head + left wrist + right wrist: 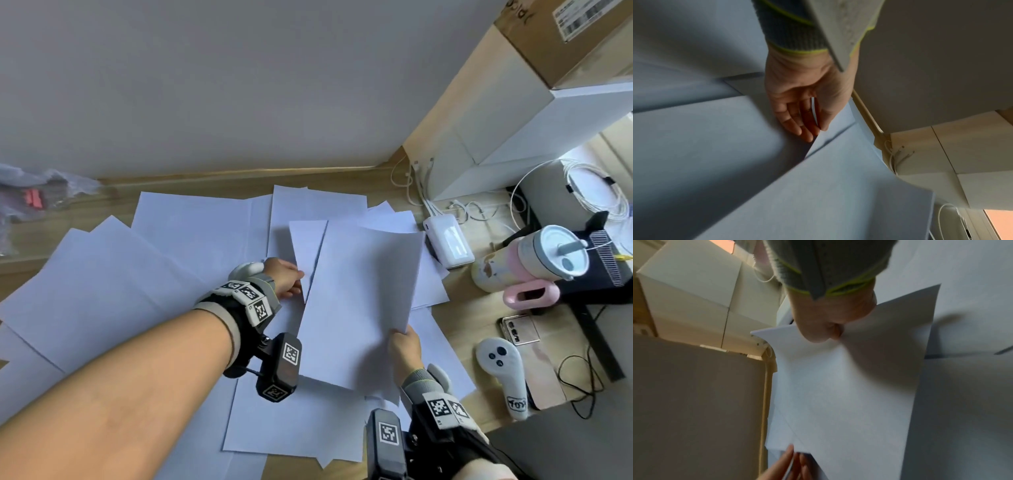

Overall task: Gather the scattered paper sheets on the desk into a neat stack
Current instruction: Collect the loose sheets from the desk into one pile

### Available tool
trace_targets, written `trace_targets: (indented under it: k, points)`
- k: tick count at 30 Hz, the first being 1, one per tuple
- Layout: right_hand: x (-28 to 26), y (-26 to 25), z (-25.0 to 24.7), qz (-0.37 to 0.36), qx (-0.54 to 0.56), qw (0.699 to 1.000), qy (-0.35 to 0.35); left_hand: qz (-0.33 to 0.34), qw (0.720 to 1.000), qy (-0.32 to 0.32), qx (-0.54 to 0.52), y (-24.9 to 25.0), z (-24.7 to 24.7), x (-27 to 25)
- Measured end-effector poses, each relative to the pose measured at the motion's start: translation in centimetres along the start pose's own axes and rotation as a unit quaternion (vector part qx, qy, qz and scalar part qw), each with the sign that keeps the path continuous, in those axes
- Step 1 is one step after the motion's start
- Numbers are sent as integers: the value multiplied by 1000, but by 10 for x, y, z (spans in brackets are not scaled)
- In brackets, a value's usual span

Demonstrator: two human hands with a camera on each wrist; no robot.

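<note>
Several white paper sheets point(191, 236) lie scattered and overlapping across the wooden desk point(455, 322). My right hand point(404, 346) pinches the near edge of a lifted sheet point(359, 308), which tilts up over the pile; the right wrist view shows that held sheet point(849, 386) under the thumb of my right hand point(830, 331). My left hand point(291, 281) reaches to the centre and pinches the corner of a second raised sheet point(308, 246) between thumb and fingers. In the left wrist view my left hand point(813, 128) has the fingers below and the thumb above that sheet's edge point(830, 134).
At the right stand a white power bank point(448, 245), a pink-handled tumbler point(527, 263), a white controller point(503, 373), a phone point(520, 330), cables and white and cardboard boxes point(507, 137). A plastic bag point(37, 195) lies at far left. A grey wall borders the desk behind.
</note>
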State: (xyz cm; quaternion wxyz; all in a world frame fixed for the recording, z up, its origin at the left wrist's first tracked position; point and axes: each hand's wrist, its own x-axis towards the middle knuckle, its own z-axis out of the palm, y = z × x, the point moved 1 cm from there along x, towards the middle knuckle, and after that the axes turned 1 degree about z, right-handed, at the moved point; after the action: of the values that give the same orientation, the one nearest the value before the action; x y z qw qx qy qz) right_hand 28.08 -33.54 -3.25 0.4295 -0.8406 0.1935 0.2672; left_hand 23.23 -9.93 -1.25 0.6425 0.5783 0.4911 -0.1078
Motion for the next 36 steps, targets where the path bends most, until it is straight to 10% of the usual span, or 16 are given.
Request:
trace_targets:
  k: [11,19,30,36]
  points:
    - [-16,-22,34,93,72,989,-88,-112,963,-104,-221,-72,-57,-51]
    - [-48,-29,59,-36,57,992,-105,-121,956,-171,-207,-101,-64,-74]
    - [-62,-19,54,-63,104,988,-95,-99,957,-58,-267,-103,-111,-79]
    - [-76,-27,50,-137,113,974,-143,-55,987,-95,-120,-86,-134,-77]
